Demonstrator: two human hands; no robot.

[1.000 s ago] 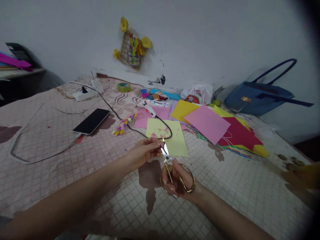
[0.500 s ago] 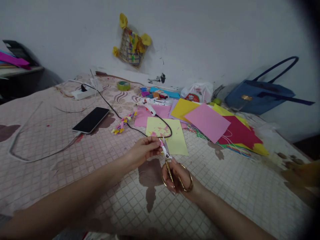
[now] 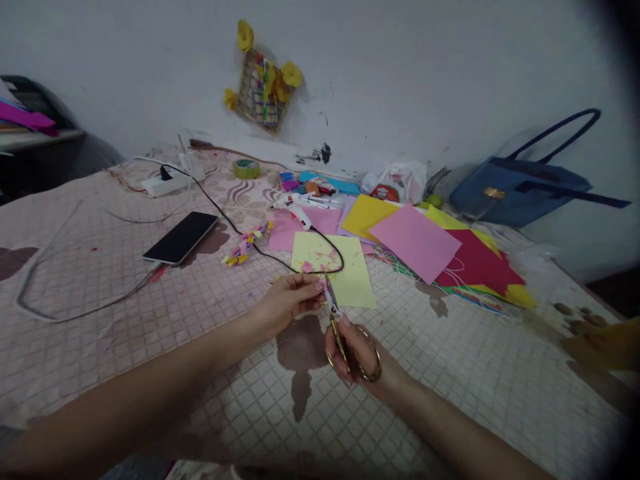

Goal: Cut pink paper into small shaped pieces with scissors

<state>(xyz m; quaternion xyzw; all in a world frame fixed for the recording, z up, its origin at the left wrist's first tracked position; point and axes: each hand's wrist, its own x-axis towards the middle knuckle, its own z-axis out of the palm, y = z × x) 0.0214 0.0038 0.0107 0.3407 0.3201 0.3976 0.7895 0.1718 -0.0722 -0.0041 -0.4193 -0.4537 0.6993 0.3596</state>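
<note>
My left hand (image 3: 296, 295) pinches a small piece of pink paper (image 3: 323, 285) between thumb and fingers. In my right hand (image 3: 351, 347) is a pair of scissors (image 3: 332, 308) with gold handles, its blades pointing up at the pink piece and nearly closed. Just beyond my hands, a pale yellow sheet (image 3: 350, 280) lies on the table with pink scraps (image 3: 307, 267) on it. To the left of that sheet rests a strip of coloured paper bits (image 3: 245, 247) in yellow, pink and purple.
A glue gun (image 3: 299, 215) trails a black cord across the yellow sheet. Coloured paper sheets (image 3: 415, 241) and white string lie at the right, near a blue handbag (image 3: 520, 190). On the left are a tablet-like device (image 3: 181, 237), green tape (image 3: 246, 168) and a power strip (image 3: 163, 183).
The scissors' handles have come closer together and the blades have narrowed at the pink paper. My left hand has barely moved.
</note>
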